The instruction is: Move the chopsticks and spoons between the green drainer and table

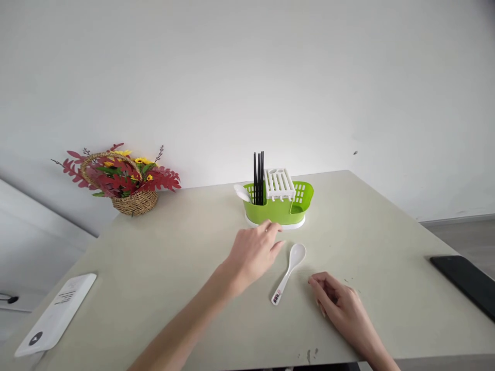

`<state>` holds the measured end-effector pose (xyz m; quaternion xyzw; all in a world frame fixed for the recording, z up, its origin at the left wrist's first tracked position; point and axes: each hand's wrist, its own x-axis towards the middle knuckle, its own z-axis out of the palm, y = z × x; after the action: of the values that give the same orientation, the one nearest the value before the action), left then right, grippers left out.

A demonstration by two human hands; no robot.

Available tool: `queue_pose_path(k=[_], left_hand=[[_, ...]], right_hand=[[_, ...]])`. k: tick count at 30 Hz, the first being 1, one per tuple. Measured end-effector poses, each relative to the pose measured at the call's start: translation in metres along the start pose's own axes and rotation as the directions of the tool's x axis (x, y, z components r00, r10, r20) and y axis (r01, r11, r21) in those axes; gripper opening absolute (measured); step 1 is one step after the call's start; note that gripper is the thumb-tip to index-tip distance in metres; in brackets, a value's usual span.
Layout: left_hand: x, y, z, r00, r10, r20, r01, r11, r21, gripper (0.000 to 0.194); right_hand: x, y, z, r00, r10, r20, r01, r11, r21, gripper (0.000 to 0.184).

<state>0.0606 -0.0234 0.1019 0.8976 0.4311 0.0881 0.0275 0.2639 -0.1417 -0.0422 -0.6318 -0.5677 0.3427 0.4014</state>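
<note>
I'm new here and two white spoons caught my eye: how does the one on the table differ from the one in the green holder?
The spoon on the table lies flat, whereas the spoon in the green holder leans with its bowl up. The first shows its whole handle, with a printed mark near the end; the second's handle is hidden inside the holder. Both are white.

Single head view: from near side of table, facing forward and down toward wall.
</note>
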Motion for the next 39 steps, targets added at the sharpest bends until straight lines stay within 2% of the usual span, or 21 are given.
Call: queue_pose_path(k=[4,8,14,20,26,29,33,39], left_hand=[[0.003,0.011,0.032,0.994,-0.003,0.109,0.004,1.0,-0.009,0.031],[0.008,0.027,0.051,0.983,0.013,0.182,-0.014,1.0,0.007,0.039],[0.016,0.049,0.071,0.982,-0.012,0.19,0.001,0.998,0.059,0.043],[0.024,0.057,0.086,0.986,-0.028,0.164,0.005,0.99,0.14,0.028],[0.028,0.053,0.09,0.984,-0.05,0.171,0.029,0.992,0.122,0.019],[0.026,0.043,0.088,0.995,-0.05,0.085,0.041,0.993,0.108,0.011],[0.021,0.023,0.08,0.996,0.01,-0.092,-0.002,0.996,0.094,0.015],[0.014,0.0,0.069,0.99,-0.067,-0.127,0.072,0.997,0.031,0.022]], right_hand=[[0.0,-0.001,0.0,1.0,0.015,0.012,-0.016,1.0,0.016,0.045],[0.0,-0.003,0.0,1.0,0.016,0.016,-0.017,1.0,0.02,0.044],[0.001,-0.003,0.001,1.0,0.012,-0.015,-0.012,1.0,0.018,0.045],[0.001,0.0,0.0,1.0,-0.003,0.003,0.003,1.0,0.026,0.044],[0.002,0.0,0.0,1.0,0.007,-0.008,-0.007,1.0,0.024,0.043],[0.001,0.0,0.001,1.0,0.018,-0.002,-0.018,0.999,0.034,0.042],[0.001,0.003,0.001,1.0,0.024,0.008,-0.024,0.999,0.034,0.041],[0.001,0.007,0.0,1.0,0.02,0.015,-0.02,1.0,-0.006,0.041]])
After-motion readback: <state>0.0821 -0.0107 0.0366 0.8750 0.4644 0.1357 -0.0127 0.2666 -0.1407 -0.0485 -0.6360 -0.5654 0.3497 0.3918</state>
